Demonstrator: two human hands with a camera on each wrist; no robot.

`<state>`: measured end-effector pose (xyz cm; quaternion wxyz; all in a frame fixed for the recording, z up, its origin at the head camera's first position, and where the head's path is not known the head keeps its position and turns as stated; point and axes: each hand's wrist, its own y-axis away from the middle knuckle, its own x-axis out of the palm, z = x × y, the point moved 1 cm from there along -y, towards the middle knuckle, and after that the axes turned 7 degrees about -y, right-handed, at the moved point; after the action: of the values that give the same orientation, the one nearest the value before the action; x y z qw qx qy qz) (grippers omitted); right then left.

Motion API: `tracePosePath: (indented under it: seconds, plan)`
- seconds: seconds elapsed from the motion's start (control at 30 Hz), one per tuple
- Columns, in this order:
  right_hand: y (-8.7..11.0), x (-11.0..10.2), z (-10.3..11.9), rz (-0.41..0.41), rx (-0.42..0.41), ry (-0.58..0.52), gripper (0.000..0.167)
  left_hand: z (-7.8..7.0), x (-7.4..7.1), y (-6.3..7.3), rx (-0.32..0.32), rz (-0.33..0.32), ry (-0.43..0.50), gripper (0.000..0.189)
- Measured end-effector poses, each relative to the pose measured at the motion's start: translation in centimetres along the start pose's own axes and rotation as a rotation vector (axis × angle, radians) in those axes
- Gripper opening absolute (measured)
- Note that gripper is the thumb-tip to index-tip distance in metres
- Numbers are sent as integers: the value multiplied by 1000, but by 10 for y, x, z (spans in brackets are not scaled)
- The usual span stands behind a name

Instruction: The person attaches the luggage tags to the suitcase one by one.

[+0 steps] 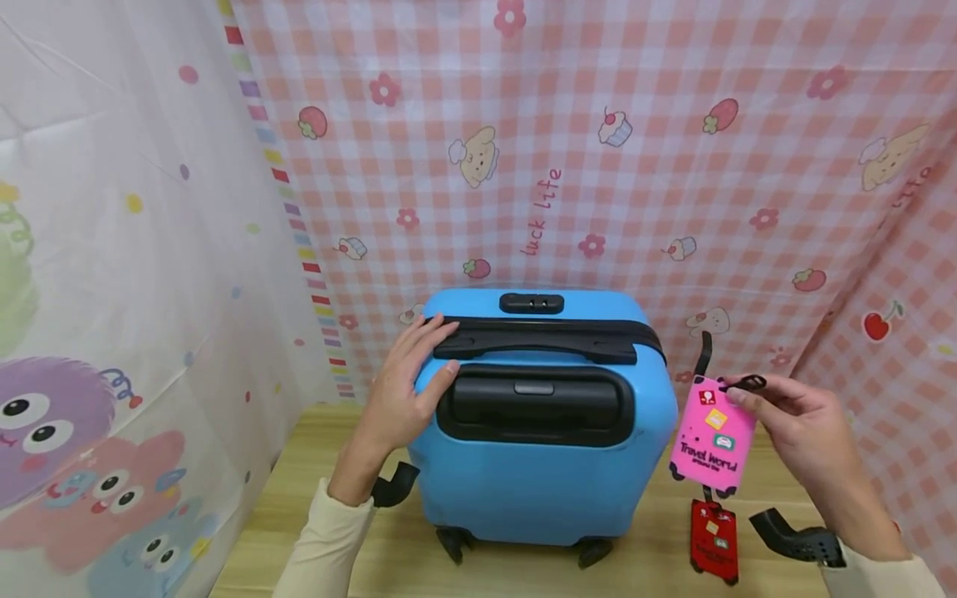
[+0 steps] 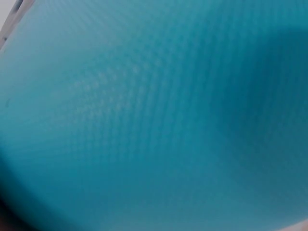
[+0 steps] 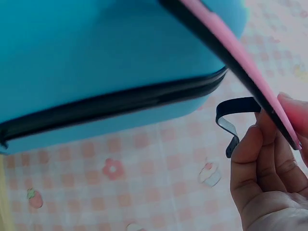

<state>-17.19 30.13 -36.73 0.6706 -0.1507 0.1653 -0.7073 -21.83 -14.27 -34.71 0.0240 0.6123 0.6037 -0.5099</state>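
A blue suitcase (image 1: 523,490) stands upright with its black handle (image 1: 534,353) on top. My left hand (image 1: 411,386) rests on its upper left corner, fingers lying loosely over the black rim. In the left wrist view the blue shell (image 2: 154,115) fills nearly everything, and the hand is out of sight. To the right of the suitcase, my right hand (image 1: 800,415) pinches a pink luggage tag (image 1: 710,436) by its top corner, between thumb and fingers. The right wrist view catches the tag (image 3: 240,55) edge-on, its black strap (image 3: 236,106) looping loose beside the fingers.
Lying on the wooden table (image 1: 329,448), a red luggage tag (image 1: 714,540) is below the pink one. A pink checked cloth (image 1: 598,166) hangs behind the suitcase. At the left hangs a white cloth (image 1: 187,274) with cartoon figures. Black wheels (image 1: 594,551) support the suitcase.
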Motion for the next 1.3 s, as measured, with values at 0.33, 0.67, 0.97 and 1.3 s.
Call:
tracePosePath:
  seconds: [0.33, 0.67, 0.97, 1.3]
  plan:
    - [-11, 17, 28, 117, -96, -298, 22, 0, -1, 0, 6, -6, 10, 47]
    - [-20, 40, 38, 230, -193, -325, 29, -1, -1, 1, 6, -5, 4, 47]
    - [-28, 62, 48, 266, -170, -282, 27, -1, -1, 1, 15, -11, 0, 47]
    - [-34, 81, 51, 380, -198, -325, 27, 0, -1, 1, 19, -10, -9, 47]
